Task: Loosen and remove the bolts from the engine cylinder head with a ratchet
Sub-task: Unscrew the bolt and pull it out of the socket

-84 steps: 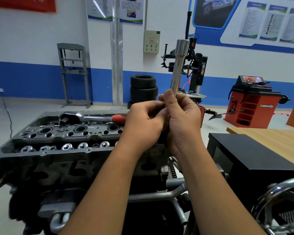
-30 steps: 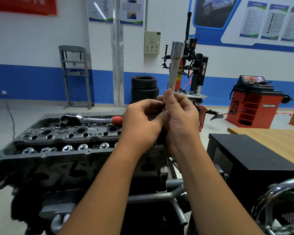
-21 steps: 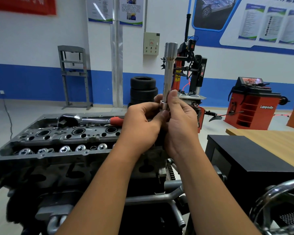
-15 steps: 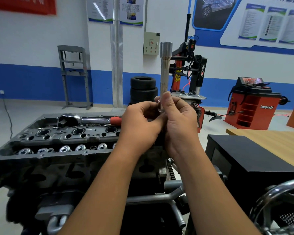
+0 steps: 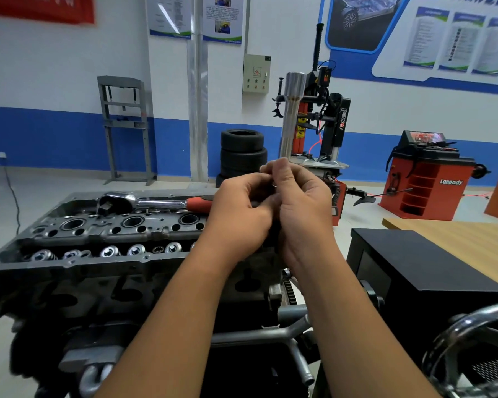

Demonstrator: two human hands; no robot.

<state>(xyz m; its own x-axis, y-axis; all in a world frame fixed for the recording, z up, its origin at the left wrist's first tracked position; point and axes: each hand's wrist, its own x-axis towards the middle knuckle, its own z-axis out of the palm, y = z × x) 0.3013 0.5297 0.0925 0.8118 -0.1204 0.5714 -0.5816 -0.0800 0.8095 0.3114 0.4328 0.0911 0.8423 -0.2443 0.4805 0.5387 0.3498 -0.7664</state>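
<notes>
A long silver socket (image 5: pixel 291 116) stands nearly upright above the right end of the dark cylinder head (image 5: pixel 98 234). My right hand (image 5: pixel 302 205) grips its lower end, thumb and fingers wrapped round the shaft. My left hand (image 5: pixel 242 208) presses against the right one, its fingers curled round the same lower end. A small metal ring (image 5: pixel 274 185) shows between the fingertips; whatever else sits there is hidden. The ratchet (image 5: pixel 144 201), chrome with a red grip, lies loose along the far edge of the head, with neither hand on it.
A black box (image 5: pixel 414 262) and a wooden tabletop (image 5: pixel 457 239) stand to my right. A chrome handwheel (image 5: pixel 472 340) is at the lower right. Stacked tyres (image 5: pixel 242 150), a tyre changer (image 5: pixel 328 119) and a red wheel balancer (image 5: pixel 423 179) stand behind.
The socket's top swung left from a right-leaning tilt, then came back a little to nearly upright. My fingers kept working at its lower end. The ratchet stayed where it lies.
</notes>
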